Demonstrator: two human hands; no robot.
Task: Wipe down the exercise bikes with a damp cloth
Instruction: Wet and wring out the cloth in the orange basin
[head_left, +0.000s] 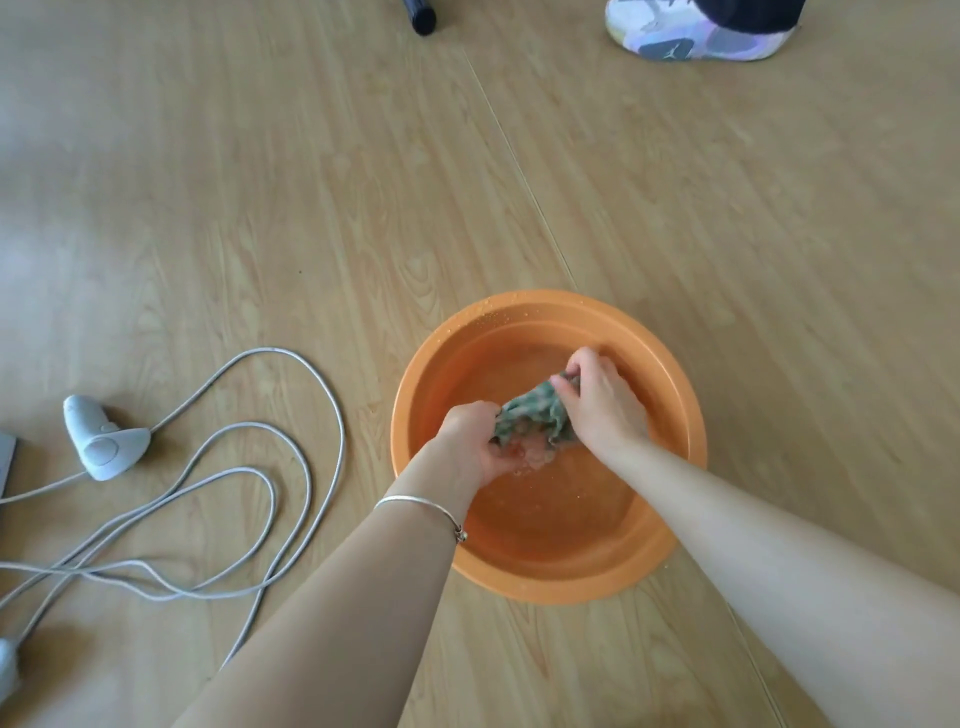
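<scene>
Cloth: I see one cloth (535, 415), green and mottled, nubbly, bunched into a twisted wad; it is held over the middle of the basin, between my two hands.
Left hand (470, 441): its fingers curl tight round the near end of the cloth.
Right hand (602, 400): knuckles up, its fingers are clamped round the far end.
Basin (545, 587): one, round, smooth orange plastic, with droplets on its far rim and shallow water inside.
Bracelet (421, 504): one thin silver band on my left wrist.
Floor (260, 182): pale wood-grain planks; the basin stands on it.
Cable (291, 467): grey, looped loosely on the floor left of the basin.
Device (104, 439): one white, rounded plastic piece on that cable.
Shoe (696, 31): one, white and lilac, at the top edge; I cannot read its side mark.
Tube (422, 15): one black end, top edge.
</scene>
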